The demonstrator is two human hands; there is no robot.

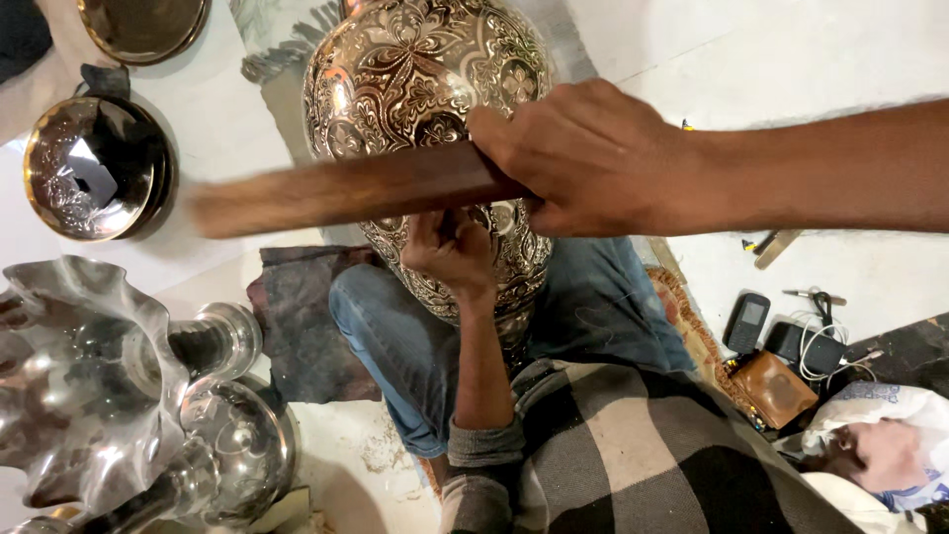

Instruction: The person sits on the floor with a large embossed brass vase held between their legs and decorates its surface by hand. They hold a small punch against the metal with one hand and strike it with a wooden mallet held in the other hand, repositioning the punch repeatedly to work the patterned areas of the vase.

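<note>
A large engraved metal vase [415, 69] with floral patterns rests between my knees, leaning away from me. My right hand [583, 158] is closed round one end of a brown wooden stick [336, 188], which lies blurred across the front of the vase. My left hand [450, 247] presses against the lower body of the vase with its fingers curled; something small may be pinched in them, but I cannot make it out. My jeans-clad legs [395, 336] flank the vase's base.
A shiny fluted metal vessel [79, 376] and a round metal pot [232, 445] stand at the lower left. Metal bowls [94, 168] lie at the upper left. A phone [746, 321], cables, a brown wallet [776, 386] and small tools [771, 245] lie at the right.
</note>
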